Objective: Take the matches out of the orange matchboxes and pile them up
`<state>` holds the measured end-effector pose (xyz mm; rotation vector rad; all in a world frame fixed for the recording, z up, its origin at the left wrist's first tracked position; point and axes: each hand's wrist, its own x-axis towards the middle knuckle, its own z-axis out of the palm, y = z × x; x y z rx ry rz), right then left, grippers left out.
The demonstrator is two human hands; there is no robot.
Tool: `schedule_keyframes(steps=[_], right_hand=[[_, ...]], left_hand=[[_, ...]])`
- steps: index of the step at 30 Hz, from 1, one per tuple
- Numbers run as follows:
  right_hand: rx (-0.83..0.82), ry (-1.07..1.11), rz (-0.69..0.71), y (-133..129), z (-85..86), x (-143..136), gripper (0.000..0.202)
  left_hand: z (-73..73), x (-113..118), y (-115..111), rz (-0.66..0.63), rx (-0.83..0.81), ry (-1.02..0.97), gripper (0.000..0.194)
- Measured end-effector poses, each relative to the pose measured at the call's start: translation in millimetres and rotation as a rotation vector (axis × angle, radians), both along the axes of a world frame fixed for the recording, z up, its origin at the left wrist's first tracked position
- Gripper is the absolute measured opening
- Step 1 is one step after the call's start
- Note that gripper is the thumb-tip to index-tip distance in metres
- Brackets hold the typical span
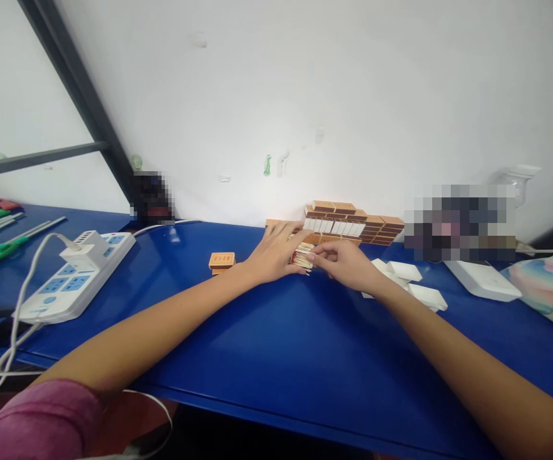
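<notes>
A bunch of wooden matches (301,258) lies between my hands, with some red heads showing. My left hand (276,255) is curved over it, thumb at the near side and fingers at the far side, gripping it. From the right, my right hand (341,260) pinches at the ends of the matches with thumb and forefinger; its other fingers are curled. Just behind the hands stands a stack of orange-brown matchboxes (379,229), with a row of white ends in its front. Part of the stack is hidden by my left hand.
Two matchboxes (221,259) lie stacked left of my hands. Several white box trays (424,296) lie by my right forearm. A power strip (68,287) with white cables is on the left of the blue table (276,358). A white wall (238,96) rises behind.
</notes>
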<state>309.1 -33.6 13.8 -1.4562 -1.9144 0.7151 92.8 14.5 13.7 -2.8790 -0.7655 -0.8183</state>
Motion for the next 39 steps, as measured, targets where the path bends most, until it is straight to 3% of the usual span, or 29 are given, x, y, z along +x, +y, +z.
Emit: schedule_keyframes(steps=[5,27,33,39], right_hand=[[0.215,-0.145,-0.031,-3,1.5,-2,0.031],[0.497,-0.198,0.010,-12,2.3,2,0.017],[0.665,-0.324,0.054,-14,1.2,4,0.022],[0.702,-0.402,-0.045,-14,17.3,19,0.027]], left_hand=[[3.1,1,0,0.004,-0.011,0.032,0.087],[8.4,1,-2,0.025,-0.026,0.081,0.083],[9.7,3,0,0.022,-0.030,0.081,0.085],[14.3,2,1,0.021,-0.061,0.108,0.093]])
